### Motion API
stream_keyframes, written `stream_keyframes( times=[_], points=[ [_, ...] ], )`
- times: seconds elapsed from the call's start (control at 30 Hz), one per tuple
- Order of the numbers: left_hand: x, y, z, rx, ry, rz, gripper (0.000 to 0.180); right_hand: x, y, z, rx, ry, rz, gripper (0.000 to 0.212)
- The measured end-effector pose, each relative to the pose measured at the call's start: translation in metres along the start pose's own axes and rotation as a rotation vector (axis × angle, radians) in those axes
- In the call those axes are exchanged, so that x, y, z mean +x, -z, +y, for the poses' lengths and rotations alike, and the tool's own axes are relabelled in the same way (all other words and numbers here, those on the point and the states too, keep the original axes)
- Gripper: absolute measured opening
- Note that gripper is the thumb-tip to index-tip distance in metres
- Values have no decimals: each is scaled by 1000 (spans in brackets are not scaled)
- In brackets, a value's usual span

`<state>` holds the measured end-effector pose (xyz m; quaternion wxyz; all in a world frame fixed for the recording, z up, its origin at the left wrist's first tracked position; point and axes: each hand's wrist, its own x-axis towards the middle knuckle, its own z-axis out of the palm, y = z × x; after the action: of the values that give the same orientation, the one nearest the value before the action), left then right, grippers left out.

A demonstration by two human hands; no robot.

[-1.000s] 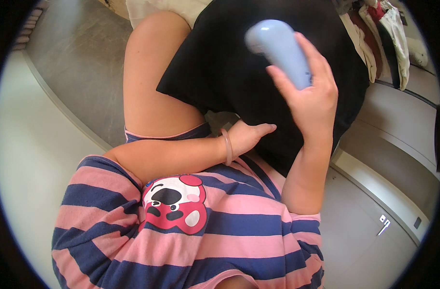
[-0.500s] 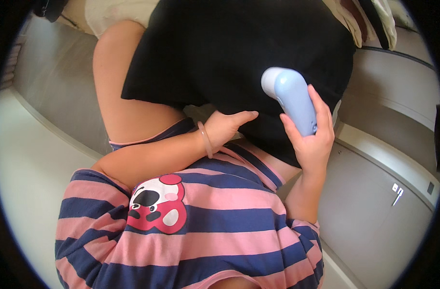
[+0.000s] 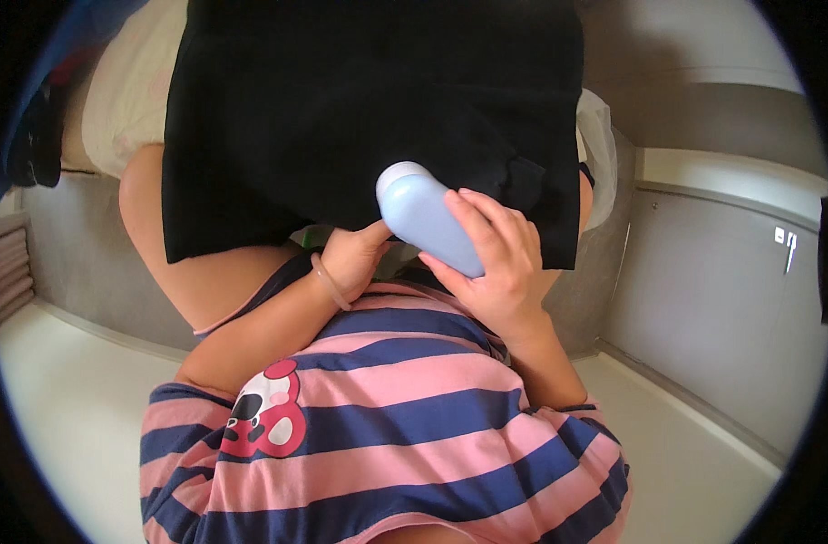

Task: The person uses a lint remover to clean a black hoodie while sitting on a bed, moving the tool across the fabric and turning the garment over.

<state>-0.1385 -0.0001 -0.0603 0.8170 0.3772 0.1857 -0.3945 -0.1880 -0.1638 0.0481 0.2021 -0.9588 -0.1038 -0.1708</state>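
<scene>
Black cloth [image 3: 341, 118], seemingly a garment, lies spread over my lap and knees. My right hand [image 3: 503, 265] is wrapped round a light blue fabric shaver [image 3: 425, 214]. The shaver's rounded white head points up and to the left and is over the cloth; whether it touches the fabric I cannot tell. Close by on the left, my left hand [image 3: 350, 259] grips the near edge of the cloth. Its thumb lies on top near the shaver, and its other fingers are hidden beneath the fabric.
A grey cabinet door [image 3: 704, 290] with a small white handle stands at the right. Translucent plastic, perhaps a bag [image 3: 600, 154], hangs by my right knee. Cream fabric [image 3: 128, 100] lies at the far left, near dark and blue cloth. Pale flooring [image 3: 78, 381] extends at the left.
The shaver has moved left and slightly nearer in my right hand, toward my left hand. The cloth appears shifted left and lies flatter; the whole view has also turned.
</scene>
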Motion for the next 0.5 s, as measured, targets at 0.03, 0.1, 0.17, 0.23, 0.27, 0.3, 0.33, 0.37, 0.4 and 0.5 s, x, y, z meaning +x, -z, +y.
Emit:
stream_keyframes(
  times=[0.03,0.1,0.17,0.23,0.27,0.3,0.33,0.37,0.4,0.5],
  points=[
    [0,3,2,16,-8,-25,27,-1,1,2,-28,-3,8,73],
    [-5,-1,10,-7,-3,-55,31,0,8,11,-103,-30,50,74],
    [-6,-2,12,-45,20,-74,37,-1,16,25,-165,-88,120,72],
    [-6,-4,9,-34,-10,-61,40,3,29,27,-116,-167,152,69],
    [-6,-5,8,-32,-40,-50,43,5,35,29,-83,-186,167,68],
    [-4,-3,7,-36,-24,-47,44,7,40,31,-126,-193,171,67],
    [-4,-3,7,-34,-25,-46,44,8,45,35,-168,-199,175,66],
    [-4,-3,8,-27,-3,-48,44,9,46,41,-183,-207,182,66],
    [-5,-3,8,-19,21,-50,45,11,44,42,-180,-208,184,66],
    [-4,-3,9,-15,20,-44,47,24,31,39,-24,-228,176,64]
  ],
)
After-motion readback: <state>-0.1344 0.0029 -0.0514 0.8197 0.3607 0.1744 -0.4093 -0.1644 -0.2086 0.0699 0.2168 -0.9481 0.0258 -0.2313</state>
